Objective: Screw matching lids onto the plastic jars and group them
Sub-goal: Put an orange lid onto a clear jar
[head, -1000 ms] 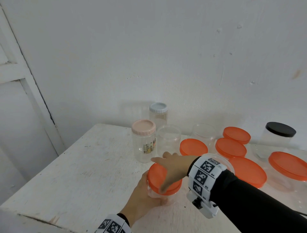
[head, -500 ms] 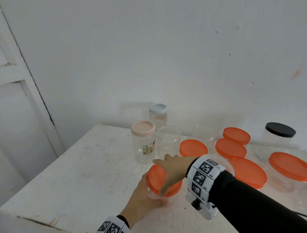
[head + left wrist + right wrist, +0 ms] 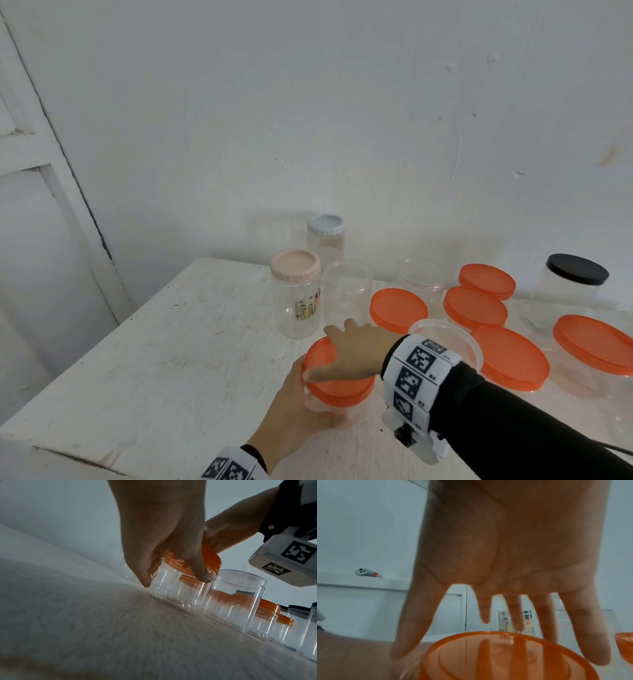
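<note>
A small clear jar [image 3: 320, 406] [image 3: 176, 592] stands near the table's front edge with an orange lid [image 3: 342, 389] [image 3: 211, 559] [image 3: 496, 655] on top. My left hand [image 3: 291, 411] [image 3: 163, 527] grips the jar's body from the near left side, thumb and fingers curled round it. My right hand [image 3: 352, 353] [image 3: 505, 547] lies spread over the lid, palm down and fingers straight. Its thumb touches the lid's near rim and its fingertips reach past the far rim. Whether the lid is fully seated I cannot tell.
Behind stand a pink-lidded jar [image 3: 296, 294], a grey-blue-lidded jar [image 3: 325, 236] and two open clear jars [image 3: 347, 287] [image 3: 421, 277]. A wide open jar [image 3: 445, 329] sits behind my right wrist. Several orange-lidded jars [image 3: 476, 308] and a black-lidded jar [image 3: 577, 274] fill the right. Table edge [image 3: 68, 448] runs at front left.
My right hand has turned over the lid, its thumb sliding left along the near rim. The left hand and the jar have stayed in place.
</note>
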A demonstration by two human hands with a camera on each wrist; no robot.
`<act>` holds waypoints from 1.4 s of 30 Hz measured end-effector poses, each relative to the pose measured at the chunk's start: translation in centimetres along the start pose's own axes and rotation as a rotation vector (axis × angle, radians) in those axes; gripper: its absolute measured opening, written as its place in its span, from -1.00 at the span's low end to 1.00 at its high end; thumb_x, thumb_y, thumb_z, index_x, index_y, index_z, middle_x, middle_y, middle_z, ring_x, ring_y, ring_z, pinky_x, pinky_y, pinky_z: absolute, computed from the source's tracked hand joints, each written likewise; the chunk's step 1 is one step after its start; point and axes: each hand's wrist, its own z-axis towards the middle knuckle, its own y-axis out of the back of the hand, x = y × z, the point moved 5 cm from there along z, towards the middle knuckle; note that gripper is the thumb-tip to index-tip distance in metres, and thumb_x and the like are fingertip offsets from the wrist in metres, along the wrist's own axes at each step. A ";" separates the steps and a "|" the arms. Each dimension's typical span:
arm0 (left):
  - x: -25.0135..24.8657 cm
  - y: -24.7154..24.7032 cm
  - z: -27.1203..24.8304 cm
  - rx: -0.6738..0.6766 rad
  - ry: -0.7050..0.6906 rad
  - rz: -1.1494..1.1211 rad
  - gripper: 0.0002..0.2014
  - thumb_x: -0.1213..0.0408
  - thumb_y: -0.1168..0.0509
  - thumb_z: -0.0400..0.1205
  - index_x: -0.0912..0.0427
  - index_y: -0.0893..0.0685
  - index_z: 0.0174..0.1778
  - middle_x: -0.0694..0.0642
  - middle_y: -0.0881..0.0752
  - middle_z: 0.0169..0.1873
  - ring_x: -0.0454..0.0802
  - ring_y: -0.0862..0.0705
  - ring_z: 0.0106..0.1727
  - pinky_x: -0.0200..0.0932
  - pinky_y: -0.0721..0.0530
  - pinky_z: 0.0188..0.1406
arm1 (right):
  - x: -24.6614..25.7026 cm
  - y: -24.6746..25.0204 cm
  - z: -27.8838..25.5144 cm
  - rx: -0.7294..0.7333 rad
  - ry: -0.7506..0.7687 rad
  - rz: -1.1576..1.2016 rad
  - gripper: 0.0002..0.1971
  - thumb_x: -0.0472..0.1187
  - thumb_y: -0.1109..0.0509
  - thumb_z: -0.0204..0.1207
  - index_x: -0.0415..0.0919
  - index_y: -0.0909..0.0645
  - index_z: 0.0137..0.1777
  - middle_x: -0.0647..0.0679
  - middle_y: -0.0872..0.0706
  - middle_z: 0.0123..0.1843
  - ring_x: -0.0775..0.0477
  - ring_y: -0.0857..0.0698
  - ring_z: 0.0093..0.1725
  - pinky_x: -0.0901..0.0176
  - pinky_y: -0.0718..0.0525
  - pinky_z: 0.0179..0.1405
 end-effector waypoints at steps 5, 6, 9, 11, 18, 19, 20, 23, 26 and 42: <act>0.0 0.0 0.1 -0.001 0.047 -0.013 0.28 -0.02 -0.63 -0.03 -0.09 -0.07 0.59 -0.09 -0.39 0.43 -0.13 -0.40 0.35 0.04 -0.43 0.51 | 0.7 0.1 -0.5 0.105 0.151 -0.034 -0.04 0.18 -0.54 0.35 0.34 0.00 0.63 0.05 -0.10 0.64 -0.22 -0.13 0.58 -0.35 -0.40 0.39; 0.1 0.0 0.1 0.001 0.047 -0.015 0.25 -0.03 -0.62 -0.04 -0.13 -0.09 0.57 -0.11 -0.40 0.41 -0.14 -0.41 0.35 0.03 -0.44 0.51 | 0.8 0.1 -0.4 0.101 0.153 -0.036 -0.06 0.16 -0.54 0.35 0.35 -0.02 0.63 0.04 -0.14 0.62 -0.22 -0.16 0.56 -0.32 -0.42 0.37; 0.3 -0.1 0.1 0.004 0.043 -0.020 0.18 0.00 -0.62 -0.02 -0.22 -0.10 0.48 -0.17 -0.39 0.35 -0.16 -0.41 0.31 -0.06 -0.46 0.44 | 0.7 0.2 -0.3 0.083 0.137 -0.038 -0.09 0.23 -0.52 0.34 0.34 -0.05 0.61 0.02 -0.20 0.57 -0.24 -0.20 0.52 -0.34 -0.45 0.35; 0.4 0.0 0.2 -0.001 0.047 -0.013 0.24 -0.04 -0.62 -0.05 -0.16 -0.08 0.55 -0.19 -0.39 0.32 -0.16 -0.42 0.33 -0.04 -0.47 0.45 | 0.7 0.0 -0.3 0.057 0.107 -0.052 -0.10 0.34 -0.45 0.34 0.28 -0.07 0.62 -0.02 -0.22 0.55 -0.28 -0.22 0.51 -0.34 -0.46 0.34; 0.6 -0.1 0.2 -0.009 0.020 0.024 0.14 0.01 -0.68 0.11 -0.25 -0.05 0.48 -0.24 -0.38 0.33 -0.19 -0.41 0.34 -0.12 -0.43 0.46 | 0.8 -0.3 -0.4 0.005 0.026 -0.044 -0.04 0.47 -0.35 0.33 0.09 -0.08 0.65 -0.13 -0.22 0.57 -0.32 -0.30 0.50 -0.27 -0.48 0.33; 0.6 -0.1 0.3 -0.017 0.036 0.023 0.17 0.08 -0.70 0.16 -0.18 -0.04 0.54 -0.20 -0.35 0.38 -0.18 -0.38 0.38 -0.14 -0.39 0.47 | 0.8 -0.1 -0.5 0.051 0.038 -0.042 -0.01 0.42 -0.41 0.32 0.14 -0.03 0.66 -0.11 -0.18 0.60 -0.30 -0.26 0.53 -0.32 -0.45 0.36; 0.5 -0.1 0.3 -0.024 0.052 0.015 0.22 0.13 -0.71 0.17 -0.09 -0.02 0.61 -0.15 -0.32 0.43 -0.15 -0.35 0.43 -0.12 -0.35 0.51 | 0.8 0.0 -0.7 0.094 0.059 -0.048 0.01 0.34 -0.48 0.32 0.21 0.02 0.66 -0.07 -0.13 0.62 -0.28 -0.21 0.56 -0.35 -0.43 0.38; 0.4 -0.1 0.4 -0.021 0.063 0.022 0.31 0.02 -0.64 -0.01 -0.01 -0.03 0.64 -0.03 -0.34 0.52 -0.02 -0.37 0.51 0.07 -0.40 0.55 | 0.9 0.3 -0.8 0.147 0.129 -0.085 0.03 0.08 -0.60 0.33 0.34 0.05 0.64 0.03 -0.06 0.66 -0.28 -0.16 0.59 -0.38 -0.43 0.38; 0.4 0.0 0.3 -0.018 0.052 0.030 0.29 -0.04 -0.60 -0.02 -0.05 -0.05 0.62 -0.07 -0.38 0.46 -0.09 -0.42 0.42 0.02 -0.44 0.52 | 0.6 0.3 -0.6 0.121 0.139 -0.095 0.00 0.16 -0.58 0.32 0.36 0.01 0.63 0.00 -0.16 0.60 -0.28 -0.21 0.54 -0.37 -0.46 0.35; 0.4 -0.1 0.5 -0.024 0.068 0.073 0.25 0.10 -0.69 0.17 0.04 0.00 0.66 0.01 -0.33 0.54 -0.02 -0.38 0.51 -0.01 -0.37 0.55 | 1.0 0.5 -1.0 0.151 0.109 -0.123 -0.02 0.07 -0.58 0.35 0.39 0.01 0.62 -0.02 -0.14 0.62 -0.30 -0.25 0.56 -0.37 -0.47 0.35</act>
